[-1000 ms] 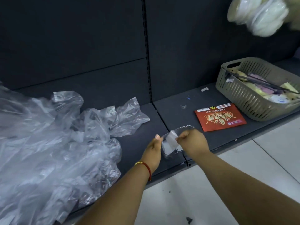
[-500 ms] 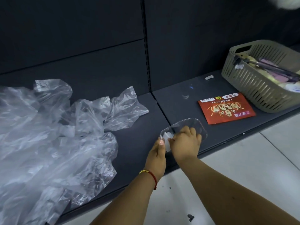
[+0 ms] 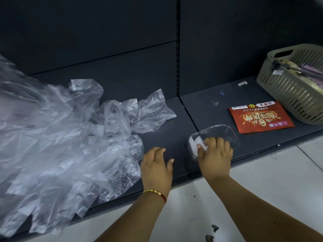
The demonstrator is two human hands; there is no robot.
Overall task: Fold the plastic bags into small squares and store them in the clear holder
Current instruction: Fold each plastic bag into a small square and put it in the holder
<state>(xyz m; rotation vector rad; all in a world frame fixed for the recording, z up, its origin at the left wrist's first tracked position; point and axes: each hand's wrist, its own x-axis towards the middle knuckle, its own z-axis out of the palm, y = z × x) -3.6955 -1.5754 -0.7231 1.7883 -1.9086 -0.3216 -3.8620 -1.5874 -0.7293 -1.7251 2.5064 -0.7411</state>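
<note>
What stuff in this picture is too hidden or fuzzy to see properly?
- Head view: how many folded squares lie in the clear holder; the right hand covers them.
- Head view: the pile of plastic bags is cut off by the left edge and blurred there.
- Head view: the basket runs off the right edge; its contents are blurred.
- Head view: the small print on the red leaflet is too small.
</note>
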